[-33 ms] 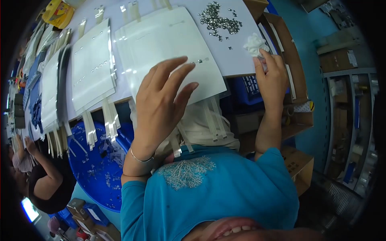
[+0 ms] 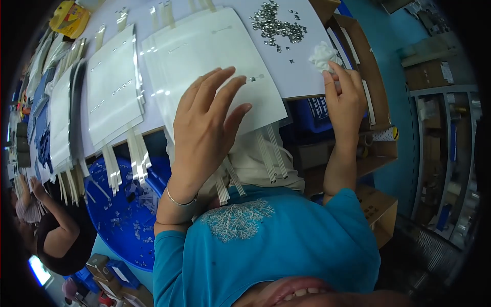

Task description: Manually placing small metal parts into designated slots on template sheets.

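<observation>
My left hand (image 2: pixel 204 120) is held over a large white flexible sheet (image 2: pixel 204 46), fingers apart and nothing in them. Its fingertips are near a small dark metal piece (image 2: pixel 251 79) on a printed line by the sheet's right side. Clear striped tails (image 2: pixel 268 153) hang from the sheet's near edge toward my lap. At the table's right edge, my right hand (image 2: pixel 348 97) has thumb and fingers curled together against the near side of a crumpled white tissue (image 2: pixel 323 55). Whatever lies between those fingertips is hidden.
Loose shiny metal pieces (image 2: pixel 276 25) lie scattered at the far right of the table. More stacked sheets (image 2: pixel 115 84) lie to the left. Below stands a blue tub (image 2: pixel 120 220) with scraps. Cardboard trays (image 2: pixel 365 61) border the right side. Another person (image 2: pixel 59 230) works at far left.
The view and the sheets have shifted very slightly to the left. Both hands stay in nearly the same places.
</observation>
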Action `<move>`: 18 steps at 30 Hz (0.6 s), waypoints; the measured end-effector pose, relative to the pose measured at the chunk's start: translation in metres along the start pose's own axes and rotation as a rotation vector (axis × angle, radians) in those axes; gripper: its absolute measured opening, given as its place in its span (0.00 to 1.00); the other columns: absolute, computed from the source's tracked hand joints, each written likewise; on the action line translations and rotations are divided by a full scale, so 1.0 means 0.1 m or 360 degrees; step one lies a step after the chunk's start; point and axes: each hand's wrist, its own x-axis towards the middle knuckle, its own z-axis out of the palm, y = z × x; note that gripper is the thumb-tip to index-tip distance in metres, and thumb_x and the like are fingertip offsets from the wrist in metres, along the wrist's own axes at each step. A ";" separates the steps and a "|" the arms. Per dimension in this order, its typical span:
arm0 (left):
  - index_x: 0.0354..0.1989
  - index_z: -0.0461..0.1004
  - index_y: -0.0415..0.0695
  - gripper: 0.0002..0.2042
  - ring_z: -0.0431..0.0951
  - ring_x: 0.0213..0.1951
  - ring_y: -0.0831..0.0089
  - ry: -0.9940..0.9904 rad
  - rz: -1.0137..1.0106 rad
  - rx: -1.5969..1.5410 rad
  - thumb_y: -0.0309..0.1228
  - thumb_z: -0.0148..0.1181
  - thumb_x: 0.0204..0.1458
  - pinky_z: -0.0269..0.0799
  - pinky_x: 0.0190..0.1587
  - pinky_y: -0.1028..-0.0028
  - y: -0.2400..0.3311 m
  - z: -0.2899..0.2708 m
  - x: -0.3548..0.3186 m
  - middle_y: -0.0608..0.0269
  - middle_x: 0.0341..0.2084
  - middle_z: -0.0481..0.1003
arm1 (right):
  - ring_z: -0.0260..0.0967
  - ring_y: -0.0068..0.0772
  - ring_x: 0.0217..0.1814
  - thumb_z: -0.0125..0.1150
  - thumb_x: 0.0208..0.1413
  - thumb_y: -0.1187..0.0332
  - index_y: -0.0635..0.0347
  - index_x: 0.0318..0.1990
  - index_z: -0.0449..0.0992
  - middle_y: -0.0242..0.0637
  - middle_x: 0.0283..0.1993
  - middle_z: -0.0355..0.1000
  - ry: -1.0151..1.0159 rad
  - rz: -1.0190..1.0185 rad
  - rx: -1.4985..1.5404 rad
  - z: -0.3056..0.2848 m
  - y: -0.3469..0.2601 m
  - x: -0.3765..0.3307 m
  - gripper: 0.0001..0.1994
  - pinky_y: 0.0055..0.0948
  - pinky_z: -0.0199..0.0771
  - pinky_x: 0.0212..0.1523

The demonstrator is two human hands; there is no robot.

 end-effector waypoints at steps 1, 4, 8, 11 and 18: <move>0.64 0.77 0.48 0.25 0.77 0.65 0.53 -0.0038 0.0000 0.0118 0.34 0.74 0.57 0.71 0.68 0.53 -0.05 0.11 0.00 0.56 0.61 0.78 | 0.70 0.22 0.28 0.73 0.64 0.73 0.56 0.56 0.87 0.33 0.40 0.77 0.0069 -0.0015 0.0151 0.04 -0.07 0.02 0.14 0.25 0.73 0.30; 0.68 0.75 0.49 0.29 0.73 0.70 0.53 -0.0224 -0.0058 0.0155 0.38 0.74 0.58 0.64 0.74 0.50 -0.13 0.24 0.03 0.56 0.65 0.76 | 0.79 0.24 0.35 0.75 0.60 0.76 0.58 0.52 0.87 0.35 0.43 0.81 -0.0058 -0.0126 0.0428 0.12 -0.26 0.07 0.13 0.26 0.78 0.33; 0.70 0.73 0.48 0.34 0.71 0.73 0.55 -0.0340 -0.0108 0.0158 0.38 0.76 0.54 0.63 0.76 0.50 -0.16 0.22 0.01 0.59 0.68 0.76 | 0.80 0.29 0.36 0.74 0.60 0.74 0.60 0.50 0.87 0.35 0.42 0.81 -0.0227 -0.0263 0.0290 0.23 -0.25 0.17 0.11 0.28 0.79 0.36; 0.70 0.73 0.48 0.34 0.71 0.73 0.55 -0.0405 -0.0128 0.0121 0.38 0.76 0.53 0.63 0.76 0.50 -0.15 0.18 0.01 0.59 0.68 0.76 | 0.80 0.33 0.36 0.74 0.61 0.73 0.60 0.48 0.87 0.34 0.42 0.81 -0.0280 -0.0241 0.0280 0.29 -0.22 0.24 0.09 0.29 0.79 0.37; 0.71 0.74 0.51 0.35 0.72 0.72 0.54 -0.0380 -0.0065 0.0095 0.41 0.76 0.52 0.65 0.75 0.50 -0.18 0.23 0.01 0.58 0.68 0.76 | 0.80 0.40 0.38 0.67 0.67 0.71 0.60 0.44 0.80 0.36 0.43 0.79 -0.0319 -0.0394 0.0057 0.31 -0.22 0.35 0.04 0.35 0.79 0.37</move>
